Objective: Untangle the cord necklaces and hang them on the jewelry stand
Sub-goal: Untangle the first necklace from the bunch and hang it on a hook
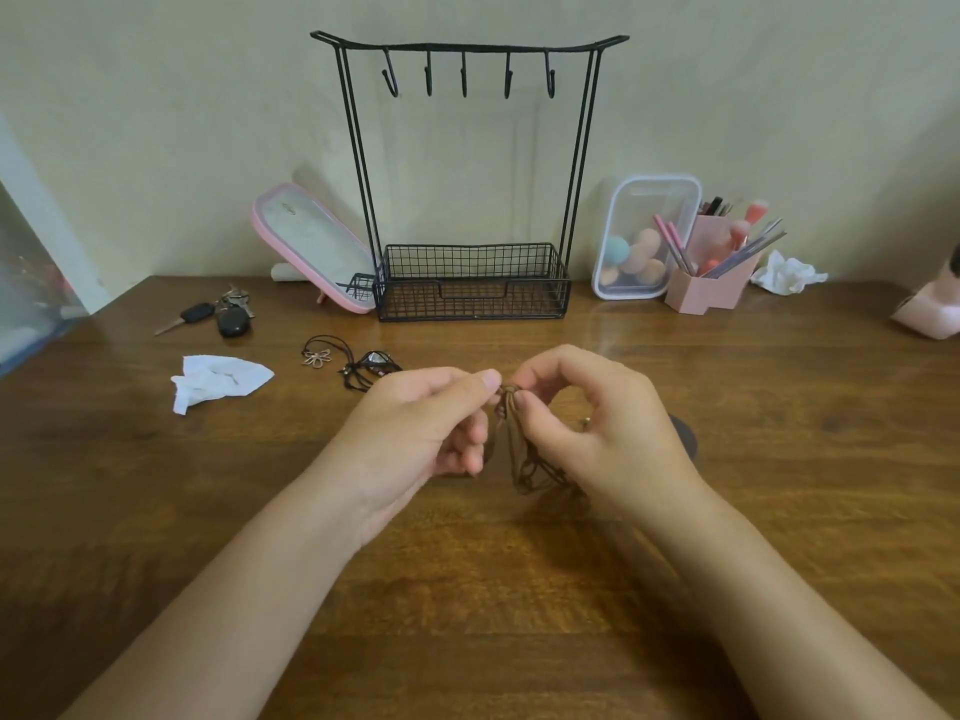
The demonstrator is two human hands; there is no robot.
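A brown cord necklace [519,449] hangs bunched between my hands above the wooden table. My left hand [426,423] pinches its top knot from the left, and my right hand [597,423] pinches the same knot from the right. A tangle of black cord necklaces [353,363] with a flower pendant lies on the table to the left, behind my left hand. The black wire jewelry stand [470,174] stands at the back against the wall, its several hooks bare and its basket at the base.
Car keys [218,314] and a crumpled white tissue [218,379] lie at the left. A pink-rimmed mirror [311,246] leans beside the stand. A clear box of sponges [639,236], a pink brush holder [711,278] and another tissue [789,275] sit at the right.
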